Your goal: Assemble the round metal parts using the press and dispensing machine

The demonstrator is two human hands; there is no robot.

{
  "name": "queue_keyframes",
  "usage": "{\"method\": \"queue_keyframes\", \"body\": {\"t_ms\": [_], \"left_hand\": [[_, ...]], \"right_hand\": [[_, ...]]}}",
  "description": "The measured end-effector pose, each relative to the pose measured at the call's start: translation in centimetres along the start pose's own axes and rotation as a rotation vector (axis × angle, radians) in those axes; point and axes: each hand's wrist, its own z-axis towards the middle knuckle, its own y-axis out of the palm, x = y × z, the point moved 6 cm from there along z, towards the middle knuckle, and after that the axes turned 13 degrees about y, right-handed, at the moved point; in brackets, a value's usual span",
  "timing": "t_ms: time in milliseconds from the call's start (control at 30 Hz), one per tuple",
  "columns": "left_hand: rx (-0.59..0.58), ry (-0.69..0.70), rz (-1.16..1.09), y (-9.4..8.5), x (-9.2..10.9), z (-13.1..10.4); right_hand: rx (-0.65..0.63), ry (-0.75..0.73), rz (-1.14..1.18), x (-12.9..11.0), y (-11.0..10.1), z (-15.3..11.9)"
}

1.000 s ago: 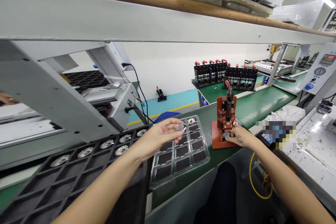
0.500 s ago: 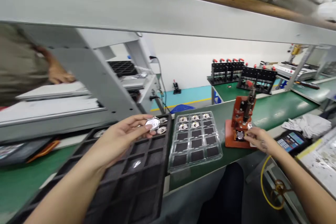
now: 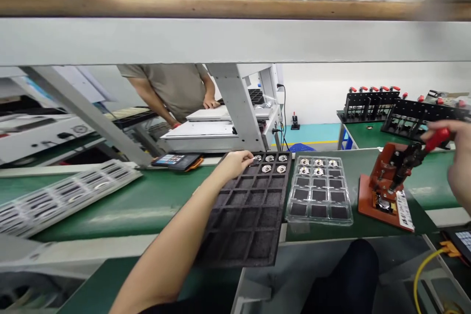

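Black tray (image 3: 263, 216), divided into compartments, lies before the person on the green bench (image 3: 176, 201). The left hand (image 3: 237, 164) reaches over its far edge; thumb and fingertips are pressed together, pinching the rim of a round metallic part (image 3: 257, 158) at a far-row compartment. 4 further round parts (image 3: 281, 169) show in the tray: 2 beside it in the far row, 2 in the next. Just right of it, a clear tray (image 3: 289, 218) carries 5 similar pieces (image 3: 318, 162) — 3 in the far row, 2 in the second. Farther right stands an orange clamp press (image 3: 382, 169), a round piece (image 3: 383, 203) seated at its base. The right hand (image 3: 459, 162), partly cut off by the frame, is at the tilted red handle (image 3: 437, 140) — whether its fingers close on it cannot be told. Behind, a co-worker (image 3: 174, 89) rests a hand near a white slab (image 3: 209, 115).
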Motion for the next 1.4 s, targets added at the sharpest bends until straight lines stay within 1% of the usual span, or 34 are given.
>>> {"method": "queue_keyframes", "body": {"t_ms": [33,67,133,167,200,300,367,400,467,533,633,700,733,800,867,933,967,1000,1033,1100,1167,1233,1267,1300,1333,1400], "left_hand": [[-0.012,-0.008,0.022,0.6,-0.8,0.1],[-0.027,-0.019,0.04,1.2,-1.5,0.0],[-0.064,-0.042,0.066,2.5,-2.6,-0.1],[-0.082,-0.051,0.075,3.0,-2.9,-0.2],[-0.1,-0.057,0.081,3.5,-3.1,-0.3],[-0.149,-0.055,0.092,4.4,-2.7,-0.4],[-0.161,-0.033,0.096,4.6,-1.5,0.2],[-0.158,-0.012,0.095,4.8,-0.5,0.8],[-0.141,0.06,0.081,5.4,2.5,2.4],[-0.134,0.164,0.044,6.9,6.7,4.3],[-0.16,0.295,-0.003,10.5,13.6,6.9],[-0.192,0.315,0.002,13.0,17.0,8.2],[-0.213,0.307,0.009,14.0,18.1,8.7],[-0.261,0.275,0.018,15.6,19.2,9.3],[-0.292,0.25,0.015,16.1,19.6,9.5],[-0.273,0.261,0.0,15.5,20.4,9.3],[-0.248,0.286,-0.013,14.9,21.2,9.1],[-0.221,0.327,-0.033,14.1,22.4,8.6],[-0.201,0.381,-0.059,13.3,24.0,8.0],[-0.197,0.538,-0.138,12.0,28.5,5.9],[-0.2,0.742,-0.257,10.7,33.9,3.1],[-0.069,1.096,-0.516,8.5,39.8,-0.6],[0.014,1.273,-0.599,7.4,42.2,-2.5],[0.108,1.431,-0.653,6.6,44.3,-4.2],[0.193,1.555,-0.677,6.0,46.0,-5.7],[0.307,1.712,-0.677,5.6,48.9,-7.5]], "right_hand": [[0.037,-0.034,-0.029,0.1,-0.8,-2.0],[0.053,-0.1,-0.018,0.3,-1.3,-3.9],[-0.019,-0.275,0.05,1.1,-1.3,-7.1],[-0.051,-0.317,0.068,1.7,-1.1,-8.1],[-0.085,-0.334,0.08,2.3,-0.7,-8.8],[-0.135,-0.289,0.086,3.4,-0.1,-9.3],[-0.146,-0.274,0.099,3.4,0.0,-9.3],[-0.148,-0.272,0.106,3.3,0.0,-9.3],[-0.16,-0.27,0.122,3.1,0.2,-9.4],[-0.181,-0.271,0.119,3.0,0.4,-9.5],[-0.197,-0.286,0.045,2.7,0.2,-10.2],[-0.187,-0.267,-0.021,2.5,-0.9,-11.2],[-0.174,-0.246,-0.047,2.6,-1.8,-11.8],[-0.148,-0.195,-0.088,3.0,-4.1,-13.4],[-0.13,-0.148,-0.139,3.8,-6.9,-15.2],[-0.133,-0.11,-0.19,5.0,-9.5,-17.0],[-0.152,-0.089,-0.21,5.5,-10.5,-17.9],[-0.165,-0.062,-0.222,6.0,-11.4,-18.6],[-0.172,-0.023,-0.222,6.4,-12.1,-19.1],[-0.185,0.095,-0.195,6.7,-12.8,-19.7],[-0.21,0.23,-0.122,6.5,-12.7,-19.8],[-0.288,0.322,-0.025,5.6,-11.9,-19.5],[-0.342,0.352,0.022,5.1,-11.3,-19.3],[-0.377,0.379,0.073,4.7,-10.9,-19.1],[-0.386,0.406,0.132,4.5,-10.7,-18.8],[-0.364,0.447,0.225,4.3,-11.0,-18.4]]}}
